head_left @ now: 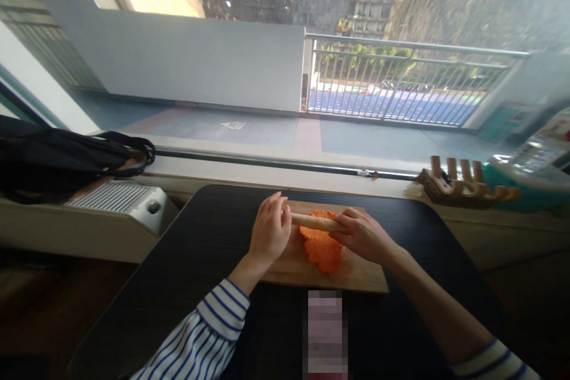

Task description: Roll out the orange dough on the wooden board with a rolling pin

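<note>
A flattened orange lump of dough (323, 249) lies on a wooden board (356, 276) on a dark table (200, 261). A pale wooden rolling pin (314, 222) rests across the dough's far part. My left hand (269, 231) is curled over the pin's left end. My right hand (363, 234) grips the pin's right end, fingers wrapped round it. Both wrists come out of blue-and-white striped sleeves.
A black bag (57, 160) lies on a white radiator (133, 202) at the left. On the window sill at the right sit a wooden rack (463, 187) and a teal container (529, 187). Beyond the window a balcony railing (401, 80) shows.
</note>
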The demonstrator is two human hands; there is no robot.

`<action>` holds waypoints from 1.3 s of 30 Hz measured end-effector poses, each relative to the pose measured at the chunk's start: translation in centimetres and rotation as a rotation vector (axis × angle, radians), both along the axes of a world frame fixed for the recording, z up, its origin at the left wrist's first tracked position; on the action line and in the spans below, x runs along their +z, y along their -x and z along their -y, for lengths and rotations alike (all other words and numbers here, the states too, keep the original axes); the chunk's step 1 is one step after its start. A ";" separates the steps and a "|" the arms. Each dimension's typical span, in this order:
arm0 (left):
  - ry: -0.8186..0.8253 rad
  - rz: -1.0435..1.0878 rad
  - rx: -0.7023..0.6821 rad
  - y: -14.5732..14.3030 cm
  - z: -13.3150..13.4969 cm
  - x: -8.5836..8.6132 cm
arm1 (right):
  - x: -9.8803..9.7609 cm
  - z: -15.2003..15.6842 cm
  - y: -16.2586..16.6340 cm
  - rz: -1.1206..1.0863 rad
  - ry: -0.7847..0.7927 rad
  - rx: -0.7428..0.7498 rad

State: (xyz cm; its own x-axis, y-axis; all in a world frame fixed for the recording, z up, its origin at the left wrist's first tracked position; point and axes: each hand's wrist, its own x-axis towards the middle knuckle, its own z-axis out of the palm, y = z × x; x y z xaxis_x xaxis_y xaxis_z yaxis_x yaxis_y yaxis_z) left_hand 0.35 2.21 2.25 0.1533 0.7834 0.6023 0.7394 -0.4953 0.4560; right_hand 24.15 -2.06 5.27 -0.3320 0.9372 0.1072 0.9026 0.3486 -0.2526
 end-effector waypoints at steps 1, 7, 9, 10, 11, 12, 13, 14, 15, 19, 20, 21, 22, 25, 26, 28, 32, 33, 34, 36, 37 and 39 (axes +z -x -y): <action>0.004 -0.065 -0.021 0.0 -0.1 -0.1 | 0.0 -0.1 0.2 0.012 -0.014 0.044; 0.095 -0.304 -0.070 -0.7 -0.1 -1.6 | -0.3 -0.2 -0.1 0.057 -0.060 0.197; 0.133 -0.331 -0.068 -0.9 -0.2 -1.6 | -0.7 -0.3 -0.4 0.073 -0.072 0.218; 0.152 -0.336 -0.069 -1.0 -0.2 -1.5 | -0.9 -0.4 -0.5 0.080 -0.079 0.220; 0.169 -0.336 -0.072 -1.1 -0.3 -1.4 | -1.2 -0.5 -0.6 0.086 -0.084 0.213; 0.185 -0.333 -0.077 -1.1 -0.4 -1.3 | -1.5 -0.6 -0.6 0.092 -0.089 0.196; 0.199 -0.327 -0.083 -1.2 -0.5 -1.2 | -1.8 -0.8 -0.6 0.100 -0.091 0.172; 0.208 -0.322 -0.087 -1.3 -0.7 -1.1 | -2.1 -0.9 -0.5 0.110 -0.087 0.145; 0.212 -0.317 -0.088 -1.3 -0.9 -1.1 | -2.3 -1.1 -0.5 0.122 -0.080 0.119; 0.212 -0.311 -0.078 -1.5 -1.8 -1.3 | -2.9 -1.8 -0.2 0.164 -0.051 0.042; 0.214 -0.317 -0.079 -1.6 -2.0 -1.3 | -2.9 -1.9 -0.1 0.165 -0.045 0.027; 0.218 -0.327 -0.082 -1.6 -2.2 -1.3 | -2.8 -2.2 -0.1 0.165 -0.036 0.018; 0.222 -0.339 -0.084 -1.6 -2.4 -1.2 | -2.8 -2.4 -0.1 0.165 -0.024 0.012; 0.247 -0.363 -0.072 -1.7 -3.1 -1.0 | -2.7 -3.2 0.0 0.177 -0.001 -0.013; 0.263 -0.364 -0.061 -1.7 -3.3 -1.0 | -2.6 -3.4 0.0 0.183 -0.006 -0.030; 0.289 -0.359 -0.044 -1.7 -3.4 -0.9 | -2.7 -3.5 0.2 0.194 -0.029 -0.069; 0.251 -0.357 -0.073 -1.5 -2.3 -1.0 | -2.8 -2.0 0.5 0.210 -0.080 -0.069; 0.234 -0.366 -0.086 -1.4 -1.8 -1.0 | -2.9 -1.3 0.6 0.212 -0.098 -0.056; 0.226 -0.381 -0.095 -1.3 -1.2 -1.0 | -3.0 -0.5 0.8 0.213 -0.119 -0.044; 0.227 -0.409 -0.111 -1.1 -0.1 -1.0 | -3.3 1.2 1.0 0.204 -0.161 -0.028; 0.232 -0.415 -0.119 -0.9 0.4 -0.9 | -3.5 2.0 1.1 0.196 -0.177 -0.023; 0.239 -0.405 -0.141 -0.7 1.2 -0.7 | -3.7 3.4 1.2 0.182 -0.195 -0.013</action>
State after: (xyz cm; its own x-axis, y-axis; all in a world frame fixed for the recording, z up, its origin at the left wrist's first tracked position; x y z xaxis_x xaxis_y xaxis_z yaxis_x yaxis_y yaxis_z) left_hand 1.09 1.02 1.52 0.4531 0.8469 0.2783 0.8138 -0.5204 0.2586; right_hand 22.92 -5.47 1.56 -0.3506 0.9088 0.2261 0.9316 0.3631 -0.0151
